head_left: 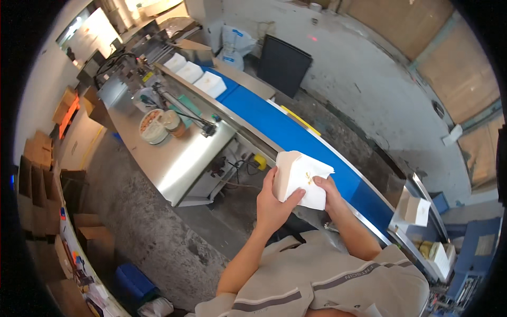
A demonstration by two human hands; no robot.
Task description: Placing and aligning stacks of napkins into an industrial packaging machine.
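The left hand (273, 203) is gripping a white folded paper stack (301, 177), thumb lying across its front and fingers curled behind its left edge. The right hand (328, 193) is pinching the stack's right side, fingers pressed together on the paper. The stack is hovering just above the near edge of the long blue conveyor belt (280, 124). Farther up the belt, three white square packs (191, 72) are lying in a row. On the steel counter (169, 156) beside it, round tape rolls (156, 127) are resting.
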